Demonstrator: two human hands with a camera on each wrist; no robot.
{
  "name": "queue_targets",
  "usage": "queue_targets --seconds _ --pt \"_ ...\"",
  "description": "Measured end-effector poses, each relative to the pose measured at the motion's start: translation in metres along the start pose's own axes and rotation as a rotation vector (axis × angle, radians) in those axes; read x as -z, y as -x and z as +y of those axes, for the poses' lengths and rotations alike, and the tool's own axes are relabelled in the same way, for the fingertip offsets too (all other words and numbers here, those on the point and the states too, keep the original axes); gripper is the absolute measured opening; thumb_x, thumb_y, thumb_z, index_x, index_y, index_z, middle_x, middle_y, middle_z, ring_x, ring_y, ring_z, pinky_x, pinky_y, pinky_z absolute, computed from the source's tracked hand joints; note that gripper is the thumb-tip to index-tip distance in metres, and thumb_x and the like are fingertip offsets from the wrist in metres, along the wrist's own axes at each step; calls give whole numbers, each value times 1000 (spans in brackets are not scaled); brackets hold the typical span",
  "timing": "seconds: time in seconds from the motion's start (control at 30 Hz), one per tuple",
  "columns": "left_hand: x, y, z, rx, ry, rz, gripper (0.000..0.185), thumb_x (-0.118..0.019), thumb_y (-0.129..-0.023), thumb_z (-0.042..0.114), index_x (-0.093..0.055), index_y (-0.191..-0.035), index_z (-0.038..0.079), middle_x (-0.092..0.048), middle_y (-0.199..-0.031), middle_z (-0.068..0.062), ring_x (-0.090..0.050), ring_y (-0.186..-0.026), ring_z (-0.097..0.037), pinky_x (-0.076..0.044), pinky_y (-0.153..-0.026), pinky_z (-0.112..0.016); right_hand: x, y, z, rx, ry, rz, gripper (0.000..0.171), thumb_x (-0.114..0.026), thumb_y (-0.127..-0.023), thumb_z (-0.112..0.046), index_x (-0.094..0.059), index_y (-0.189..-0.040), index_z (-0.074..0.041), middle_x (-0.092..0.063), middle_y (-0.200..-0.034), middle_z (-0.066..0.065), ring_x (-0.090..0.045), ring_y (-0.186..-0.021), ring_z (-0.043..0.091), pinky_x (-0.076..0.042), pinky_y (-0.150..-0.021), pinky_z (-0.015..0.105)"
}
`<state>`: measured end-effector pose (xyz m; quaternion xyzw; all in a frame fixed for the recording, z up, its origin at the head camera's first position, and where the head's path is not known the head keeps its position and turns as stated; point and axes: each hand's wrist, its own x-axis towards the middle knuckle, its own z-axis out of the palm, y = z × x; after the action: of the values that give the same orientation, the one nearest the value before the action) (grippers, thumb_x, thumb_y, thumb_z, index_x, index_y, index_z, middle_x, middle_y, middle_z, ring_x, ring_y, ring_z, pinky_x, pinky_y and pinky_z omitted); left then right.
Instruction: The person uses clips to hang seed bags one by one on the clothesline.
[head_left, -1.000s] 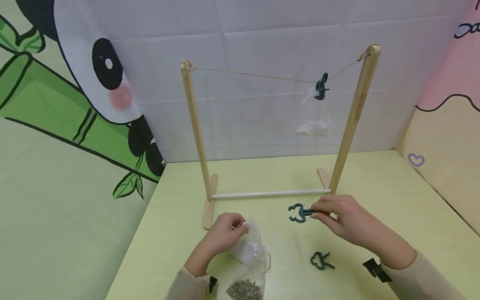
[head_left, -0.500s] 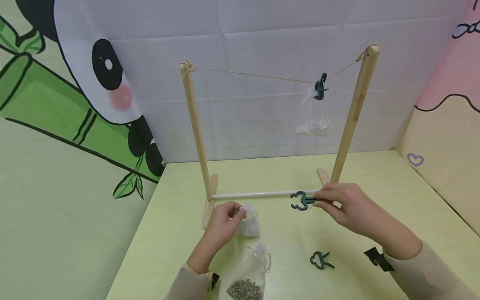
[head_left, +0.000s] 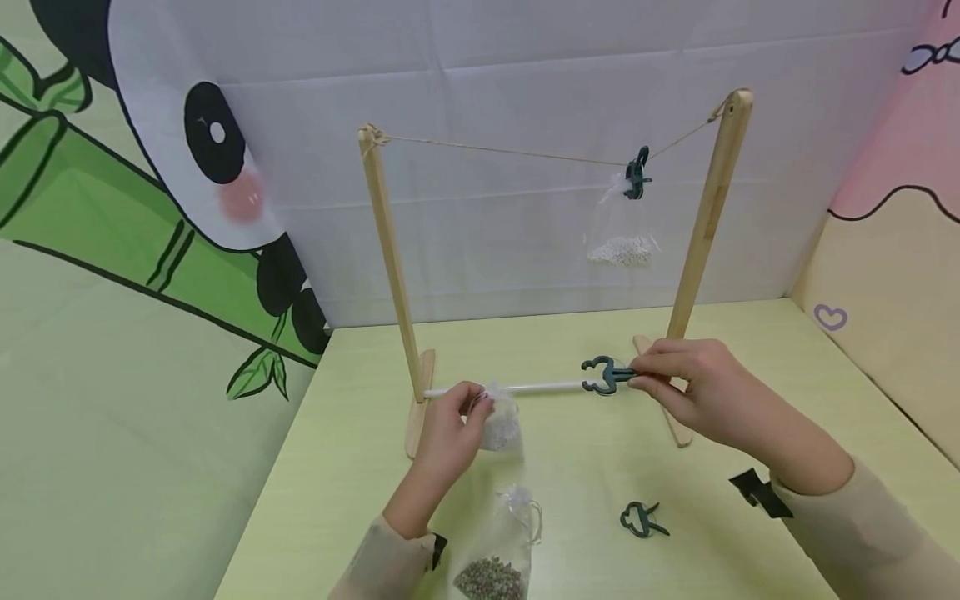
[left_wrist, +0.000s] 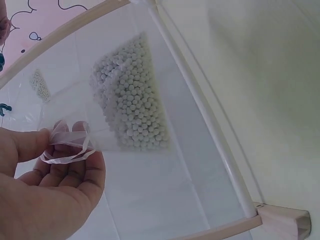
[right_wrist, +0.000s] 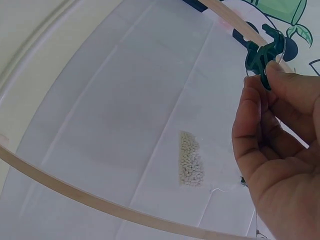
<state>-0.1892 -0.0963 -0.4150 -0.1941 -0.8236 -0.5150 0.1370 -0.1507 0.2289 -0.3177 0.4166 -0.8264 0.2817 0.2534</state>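
Note:
My left hand (head_left: 450,425) pinches the top of a small clear bag of white beads (head_left: 501,427), lifted off the table near the rack's left foot; the left wrist view shows the same bag of white beads (left_wrist: 131,97) hanging from my fingers (left_wrist: 70,165). My right hand (head_left: 693,392) pinches the handles of a dark green clip (head_left: 603,375), its jaws spread, in front of the rack's white bottom rod (head_left: 525,387). In the right wrist view the clip (right_wrist: 265,55) sticks up from my fingertips (right_wrist: 252,100).
A wooden rack (head_left: 386,258) carries a string (head_left: 510,152) on which another green clip (head_left: 637,173) holds a bag of white beads (head_left: 621,237). On the table lie a bag of brown grains (head_left: 495,554) and a spare green clip (head_left: 642,519).
Both hands have risen and moved away from me toward the rack. The left hand lifted the bead bag off the table; the right carried the spread clip up to the bottom rod.

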Motion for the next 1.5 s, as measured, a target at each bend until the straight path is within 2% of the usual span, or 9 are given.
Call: queue_targets --seconds 0.23,0.5,0.7,0.8,0.87,1.03,1.07,1.1,1.5 --pt "-1 -11 16 -50 7 31 9 -70 -95 -1 -69 -87 3 -67 -77 2 -59 -71 -15 -51 -66 -30 10 -15 -1 10 46 4 29 -82 -73 13 -78 -98 -1 -71 -91 -3 -57 -65 3 -46 -55 14" --pt "-2 -22 28 -101 41 67 9 -70 -94 -3 -69 -86 1 -67 -76 0 -58 -70 -16 -49 -62 -28 17 -31 0 38 54 15 27 -82 -74 11 -79 -98 0 -71 -89 -3 -54 -62 2 -44 -52 14" --pt "-1 -30 37 -114 57 53 7 -69 -94 -4 -69 -88 0 -69 -79 -3 -61 -70 -16 -51 -61 -28 24 -36 1 42 57 21 18 -80 -80 7 -79 -97 1 -70 -87 -4 -53 -61 2 -42 -50 15" --pt "0 -33 40 -115 48 46 7 -69 -95 -3 -69 -88 0 -69 -79 -2 -61 -71 -16 -51 -62 -29 27 -39 1 47 69 27 18 -81 -79 7 -79 -96 1 -70 -86 -4 -53 -61 3 -42 -51 15" --pt "1 -35 42 -116 44 42 7 -69 -95 -2 -70 -89 1 -69 -80 -2 -60 -71 -16 -51 -64 -30 29 -42 2 52 72 30 11 -80 -87 -3 -79 -96 1 -71 -86 -3 -54 -62 3 -43 -51 15" --pt "2 -43 50 -134 56 36 7 -69 -96 -1 -70 -89 1 -69 -79 -2 -59 -70 -16 -49 -61 -27 34 -52 1 67 95 34 12 -81 -83 2 -79 -95 1 -71 -87 -1 -55 -61 4 -44 -51 15" --pt "2 -45 51 -138 57 36 7 -69 -96 -1 -70 -89 1 -69 -79 -3 -59 -70 -16 -48 -60 -27 36 -54 1 70 105 35 21 -82 -76 10 -79 -95 1 -71 -87 -1 -55 -61 4 -45 -52 16" --pt "3 -47 53 -142 59 35 7 -69 -96 -1 -70 -89 1 -69 -79 -3 -59 -70 -16 -48 -59 -27 37 -56 0 71 113 37 23 -82 -74 12 -79 -94 1 -71 -87 -1 -55 -61 4 -44 -51 16" --pt "6 -71 74 -111 93 -4 8 -67 -99 2 -70 -93 -3 -69 -82 -11 -65 -73 -19 -49 -59 -27 52 -81 2 86 187 19 19 -82 -77 10 -79 -94 2 -71 -82 0 -53 -56 4 -41 -48 17"
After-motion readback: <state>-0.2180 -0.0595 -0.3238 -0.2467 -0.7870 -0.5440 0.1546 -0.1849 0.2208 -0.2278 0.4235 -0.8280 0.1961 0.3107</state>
